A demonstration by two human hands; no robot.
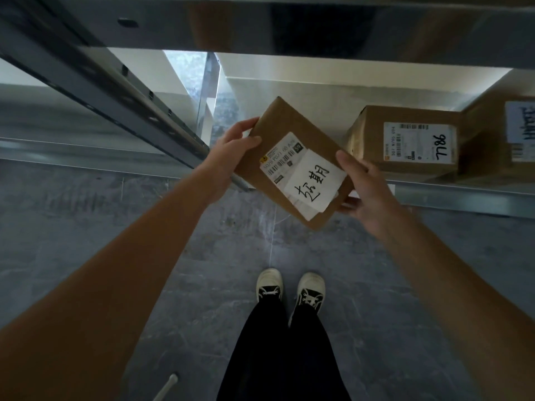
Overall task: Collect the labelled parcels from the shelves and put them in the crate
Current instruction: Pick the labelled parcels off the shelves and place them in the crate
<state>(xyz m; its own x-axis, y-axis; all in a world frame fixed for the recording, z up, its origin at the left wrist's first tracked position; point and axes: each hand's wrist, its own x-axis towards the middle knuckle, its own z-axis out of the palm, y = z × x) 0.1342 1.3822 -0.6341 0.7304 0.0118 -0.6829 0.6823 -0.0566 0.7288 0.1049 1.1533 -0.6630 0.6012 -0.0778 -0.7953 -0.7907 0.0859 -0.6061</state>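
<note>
A flat brown cardboard parcel (278, 131) with a printed barcode label and a white handwritten note is held tilted in front of the shelf edge. My left hand (231, 151) grips its upper left edge, thumb on top. My right hand (364, 186) grips its lower right corner, thumb on the top face and fingers underneath. Two more labelled brown parcels stay on the shelf to the right: one marked "98LL" (405, 140) and one (503, 134) cut off by the frame edge. No crate is in view.
A metal shelf (463, 195) runs across at waist height, with another shelf board (260, 21) overhead. A slanted grey upright (115, 91) stands at the left. Grey floor (86, 227) lies below, with my two shoes (289, 287) near the middle.
</note>
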